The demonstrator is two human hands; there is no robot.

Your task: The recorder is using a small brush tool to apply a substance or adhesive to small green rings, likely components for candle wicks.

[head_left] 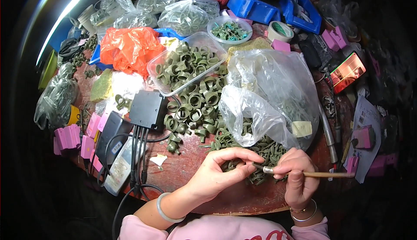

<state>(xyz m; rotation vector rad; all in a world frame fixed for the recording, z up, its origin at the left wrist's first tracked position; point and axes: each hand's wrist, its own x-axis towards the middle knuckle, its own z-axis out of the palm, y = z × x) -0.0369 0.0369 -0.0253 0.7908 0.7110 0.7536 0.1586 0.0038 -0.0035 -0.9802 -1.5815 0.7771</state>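
Note:
My left hand (213,172) pinches a small dark green piece (257,165) between thumb and index finger; most of it is hidden by the fingertips. In my right hand (299,181) is a thin tool with a wooden handle (323,175) and a silver metal collar (268,169), its working end meeting the small piece. Beneath both hands spreads a heap of slim dark green pieces (222,141). Beyond it lie many loose olive-green rings (197,109), with more in a tilted clear plastic container (155,78). A clear plastic bag (271,72) covers part of the heap.
Left of the rings stands a black box with cables (147,109). An orange bag (130,51), filled clear bags (186,16), a round tub (229,30) and blue bins (254,8) crowd the back. To the right are a metal rod (326,131) and a lit phone (349,72).

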